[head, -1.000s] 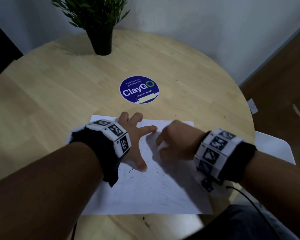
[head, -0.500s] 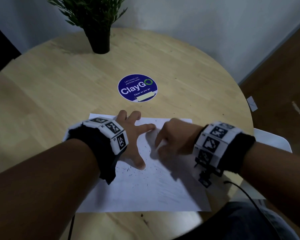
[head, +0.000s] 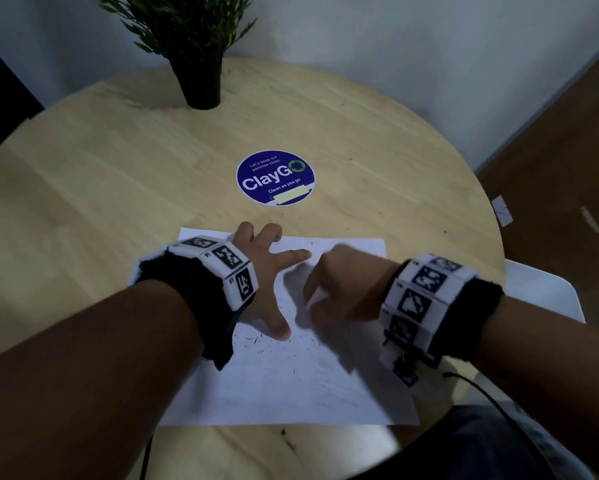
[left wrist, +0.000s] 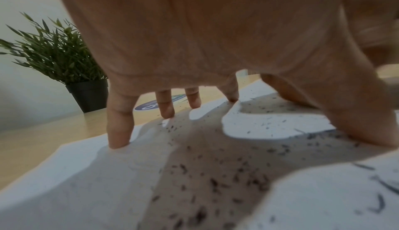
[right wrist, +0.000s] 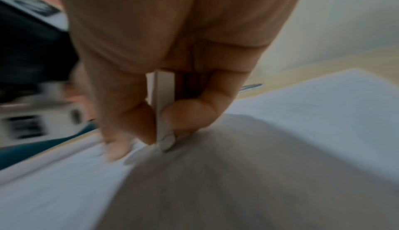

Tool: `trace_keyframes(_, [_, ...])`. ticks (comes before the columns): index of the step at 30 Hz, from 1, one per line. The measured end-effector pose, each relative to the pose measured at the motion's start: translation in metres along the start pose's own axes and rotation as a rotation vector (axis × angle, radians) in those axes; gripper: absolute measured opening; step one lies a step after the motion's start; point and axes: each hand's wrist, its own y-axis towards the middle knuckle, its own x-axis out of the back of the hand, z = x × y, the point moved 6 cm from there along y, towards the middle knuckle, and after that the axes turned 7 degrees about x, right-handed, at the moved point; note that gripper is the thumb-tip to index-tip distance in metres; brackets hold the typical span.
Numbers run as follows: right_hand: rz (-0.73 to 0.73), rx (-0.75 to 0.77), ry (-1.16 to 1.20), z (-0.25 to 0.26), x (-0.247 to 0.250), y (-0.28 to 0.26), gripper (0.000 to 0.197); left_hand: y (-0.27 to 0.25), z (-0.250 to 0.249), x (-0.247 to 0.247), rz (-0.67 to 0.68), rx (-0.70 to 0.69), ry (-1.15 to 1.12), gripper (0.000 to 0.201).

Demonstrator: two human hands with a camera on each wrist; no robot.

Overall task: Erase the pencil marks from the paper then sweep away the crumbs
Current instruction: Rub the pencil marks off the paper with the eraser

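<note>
Low in the middle of the head view, a white sheet of paper (head: pixel 291 393) lies on the round pale wooden desk (head: pixel 118 168), strewn with dark crumbs (head: pixel 256 341). Left hand (head: pixel 266 289) presses it with fingers spread wide; right hand (head: pixel 343 289) pinches a thin white eraser (right wrist: pixel 163 107) with its tip on the sheet.

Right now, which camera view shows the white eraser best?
The right wrist view: the white eraser stands pinched between thumb and fingers of the right hand, its tip on the paper. In the head view the right hand hides it almost fully. The left wrist view does not show it clearly.
</note>
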Motion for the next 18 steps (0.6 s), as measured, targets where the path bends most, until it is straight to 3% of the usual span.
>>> trace_keyframes(3, [0.102,0.076,0.028,0.015,-0.013,-0.003,0.023,0.0,0.0,0.0,0.0,-0.005,0.015,0.114])
trace_keyframes(8, [-0.097,-0.094,0.0,-0.015,0.018,0.007,0.024,-0.001,-0.001,0.001,0.008,0.017,0.002,0.111])
trace_keyframes(13, [0.107,0.063,0.024,0.014,-0.012,-0.007,0.023,0.001,0.001,0.0,0.029,0.004,-0.005,0.115])
trace_keyframes(18, [-0.09,-0.077,-0.025,-0.013,0.016,0.008,0.024,0.0,0.0,0.0,0.019,0.019,-0.008,0.111])
